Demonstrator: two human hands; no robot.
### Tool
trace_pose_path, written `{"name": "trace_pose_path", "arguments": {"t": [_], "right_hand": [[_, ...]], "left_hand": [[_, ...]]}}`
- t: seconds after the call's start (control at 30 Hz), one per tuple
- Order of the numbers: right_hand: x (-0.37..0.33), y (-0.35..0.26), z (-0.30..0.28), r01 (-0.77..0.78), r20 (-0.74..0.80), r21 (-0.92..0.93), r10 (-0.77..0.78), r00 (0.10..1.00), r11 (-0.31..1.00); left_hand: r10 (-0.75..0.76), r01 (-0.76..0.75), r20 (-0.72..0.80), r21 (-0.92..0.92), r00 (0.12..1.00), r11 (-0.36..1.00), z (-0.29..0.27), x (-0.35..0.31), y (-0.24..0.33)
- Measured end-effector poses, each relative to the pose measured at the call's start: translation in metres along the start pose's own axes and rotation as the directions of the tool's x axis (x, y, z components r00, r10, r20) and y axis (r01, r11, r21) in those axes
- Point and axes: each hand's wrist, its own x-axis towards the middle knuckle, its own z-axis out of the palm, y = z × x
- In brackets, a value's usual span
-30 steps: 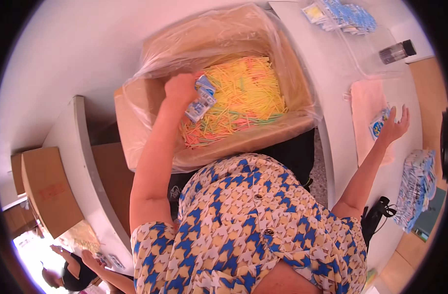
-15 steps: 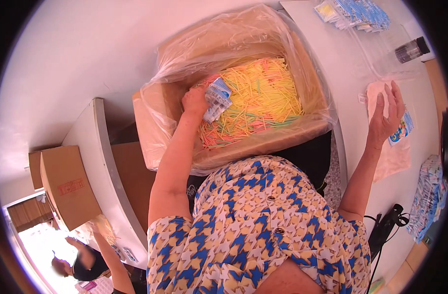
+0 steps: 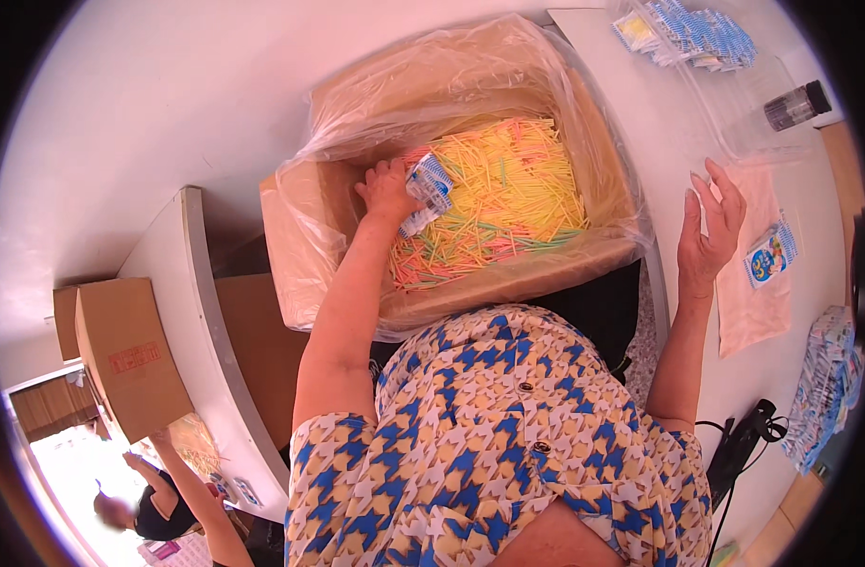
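Nearest is the person's patterned shirt [image 3: 470, 425], with a lined carton [image 3: 480, 300] just beyond it, full of yellow, pink and green sticks [image 3: 508, 180]. The left hand [image 3: 387, 192] reaches into the carton, its thumb against a blue-and-white packet [image 3: 430, 181] that lies over the sticks; the fingers hide their far side, so I cannot tell whether that grip is closed on it. The right hand [image 3: 712, 227] is empty, its grip open and fingers spread, beside a pink cloth [image 3: 754, 317] on the white surface [image 3: 631, 113]. Another packet [image 3: 770, 255] lies on that cloth. To its right is a packet pile [image 3: 827, 387]. Farther along the surface are a clear tray [image 3: 735, 132], a dark-capped bottle [image 3: 796, 106] and a heap of packets [image 3: 702, 38]. Well apart, at lower left, a co-worker [image 3: 158, 501] stands beyond a brown box [image 3: 135, 359].
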Motion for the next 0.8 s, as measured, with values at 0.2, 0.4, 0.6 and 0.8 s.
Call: {"name": "trace_pose_path", "arguments": {"t": [0.2,0.4,0.6,0.8], "right_hand": [[-0.003,0.002,-0.006,-0.018,-0.019,0.006,0.018,1.0,1.0],[-0.005,0.0,-0.004,-0.049,-0.026,0.048,0.05,0.998,0.998],[-0.01,0.0,-0.002,-0.036,-0.024,0.059,0.038,0.999,0.998],[-0.009,-0.004,-0.002,-0.04,-0.019,0.078,0.042,0.999,0.996]], "left_hand": [[-0.01,0.01,-0.038,-0.008,0.999,1.0,0.004,0.009,-0.009],[-0.06,0.053,-0.089,-0.08,0.994,0.995,0.006,0.01,-0.008],[-0.073,0.064,-0.078,-0.113,0.994,0.992,0.002,0.012,-0.008],[-0.006,-0.016,-0.28,-0.076,0.96,0.997,0.005,0.013,-0.017]]}}
